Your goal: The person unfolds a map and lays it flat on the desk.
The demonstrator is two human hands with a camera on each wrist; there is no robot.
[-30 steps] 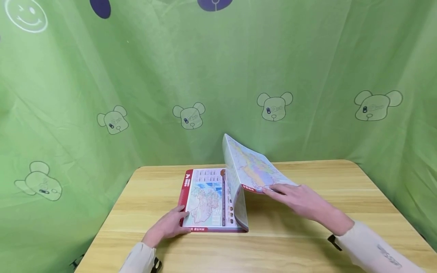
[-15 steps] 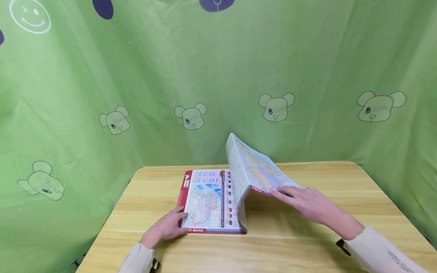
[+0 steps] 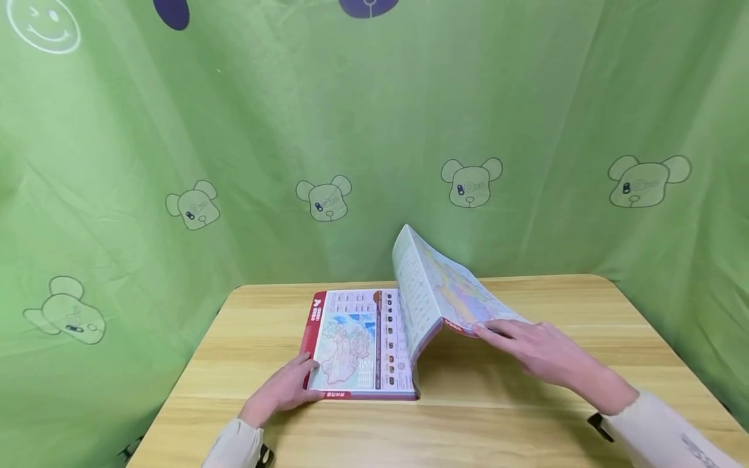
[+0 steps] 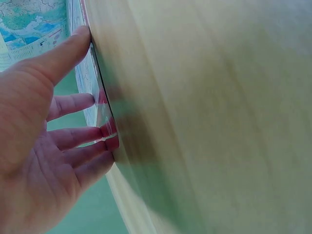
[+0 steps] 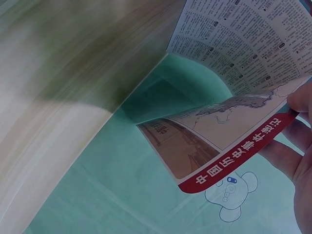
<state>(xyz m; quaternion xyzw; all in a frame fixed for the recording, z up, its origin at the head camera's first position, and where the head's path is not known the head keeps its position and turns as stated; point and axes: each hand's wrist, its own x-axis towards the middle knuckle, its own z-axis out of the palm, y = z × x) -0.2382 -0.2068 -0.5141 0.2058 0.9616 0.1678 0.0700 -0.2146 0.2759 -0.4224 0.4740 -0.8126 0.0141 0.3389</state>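
Observation:
A map booklet (image 3: pixel 348 348) with red borders lies on the table, a map page facing up. My left hand (image 3: pixel 283 387) rests at its near left corner; the left wrist view shows the thumb (image 4: pixel 73 46) on one edge and fairly straight fingers (image 4: pixel 78 136) along another. My right hand (image 3: pixel 541 354) pinches the red-edged margin of the lifted leaves (image 3: pixel 456 289), which arch in a ridge toward the right. In the right wrist view, the underside carries printed text (image 5: pixel 243 44) and a red strip (image 5: pixel 234 156) with white characters, gripped between thumb and fingers.
The booklet is on a light wooden table (image 3: pixel 351 435) with rounded far corners. Right behind the table's far edge hangs a green curtain (image 3: pixel 374 136) printed with bear heads, also along both sides. Pale sleeves cover both forearms, with a dark device at each wrist.
My right hand has moved right, drawing the lifted leaves with it. Their ridge has shifted right and more of the flat page shows. My left hand has stayed at the corner.

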